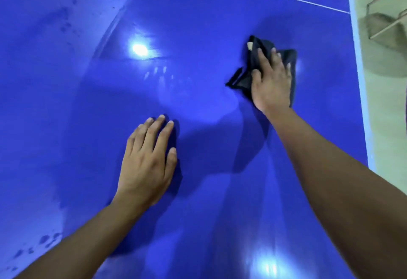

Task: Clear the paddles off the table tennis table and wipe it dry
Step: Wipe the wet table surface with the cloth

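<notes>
The cloth (243,78) lies bunched under the right hand (272,80), which presses it flat to the surface (198,14) with straight, spread fingers. Dark folds stick out past the fingertips and on the thumb side. The left hand (146,164) rests palm-down and bare on the surface, fingers straight and together, nearer the body and well to the left of the cloth.

The next stroke likely turns on the wet marks (63,18). Hazy film and drops lie far to the left of the right hand, beyond the left hand, with more drops (44,241) near the left forearm. The left hand is nearer them but holds nothing, so the cloth probably has to sweep leftward across the surface. No paddles are in view.
</notes>
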Motion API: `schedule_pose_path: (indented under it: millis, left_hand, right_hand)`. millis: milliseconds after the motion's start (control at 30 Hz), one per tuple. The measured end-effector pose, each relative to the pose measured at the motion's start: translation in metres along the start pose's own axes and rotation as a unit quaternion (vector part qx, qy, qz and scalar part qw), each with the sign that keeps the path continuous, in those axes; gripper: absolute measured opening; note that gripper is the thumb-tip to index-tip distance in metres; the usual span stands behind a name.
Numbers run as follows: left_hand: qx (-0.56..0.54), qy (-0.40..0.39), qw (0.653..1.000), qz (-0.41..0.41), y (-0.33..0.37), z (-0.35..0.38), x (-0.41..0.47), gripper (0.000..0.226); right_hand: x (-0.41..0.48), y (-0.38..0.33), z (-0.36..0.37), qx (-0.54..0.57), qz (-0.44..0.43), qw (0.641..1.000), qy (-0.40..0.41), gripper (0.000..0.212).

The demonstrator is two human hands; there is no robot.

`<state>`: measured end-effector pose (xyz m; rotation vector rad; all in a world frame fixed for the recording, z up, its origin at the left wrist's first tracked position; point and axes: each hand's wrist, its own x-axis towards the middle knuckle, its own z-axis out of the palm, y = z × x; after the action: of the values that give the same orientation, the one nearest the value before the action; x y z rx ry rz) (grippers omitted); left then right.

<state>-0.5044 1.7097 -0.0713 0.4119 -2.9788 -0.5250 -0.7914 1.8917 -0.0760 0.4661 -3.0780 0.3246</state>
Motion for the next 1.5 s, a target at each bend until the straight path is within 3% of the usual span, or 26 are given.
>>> schedule_pose_path:
  millis: [233, 400, 567, 700, 933, 1033, 1333, 1500]
  left_hand:
    - [0.008, -0.026, 0.999, 0.041, -0.038, -0.01, -0.057, 0.055]
    - [0.017, -0.019, 1.0, 0.011, -0.032, -0.012, -0.06, 0.051]
    - [0.022, -0.002, 1.0, 0.018, 0.007, 0.001, -0.072, 0.055]
    - [0.016, -0.024, 0.998, 0.062, 0.065, 0.024, -0.095, 0.056]
    - [0.032, -0.018, 0.999, -0.009, 0.104, 0.038, -0.102, 0.056]
    - [0.03, -0.015, 0.999, -0.015, 0.11, 0.039, -0.102, 0.056]
    - [-0.012, -0.025, 1.0, 0.014, 0.102, 0.033, -0.106, 0.055]
    - [0.021, -0.002, 1.0, 0.012, 0.054, 0.015, -0.14, 0.054]
  right_hand:
    - [-0.066, -0.208, 0.038, -0.01, -0.174, 0.983, -0.048, 0.062]
    - [-0.097, -0.262, 0.049, -0.001, -0.25, 0.964, -0.085, 0.059]
    - [-0.091, -0.208, 0.039, 0.029, -0.21, 0.974, -0.076, 0.058]
    - [-0.079, -0.09, 0.014, 0.037, -0.098, 0.994, -0.041, 0.059]
    - [-0.098, 0.142, -0.039, 0.011, 0.09, 0.996, 0.003, 0.059]
    - [-0.117, 0.204, -0.051, 0.021, 0.142, 0.99, 0.006, 0.059]
    - [-0.124, 0.22, -0.057, 0.013, 0.158, 0.987, -0.01, 0.06]
    - [-0.141, 0.16, -0.037, 0.01, 0.094, 0.995, 0.001, 0.059]
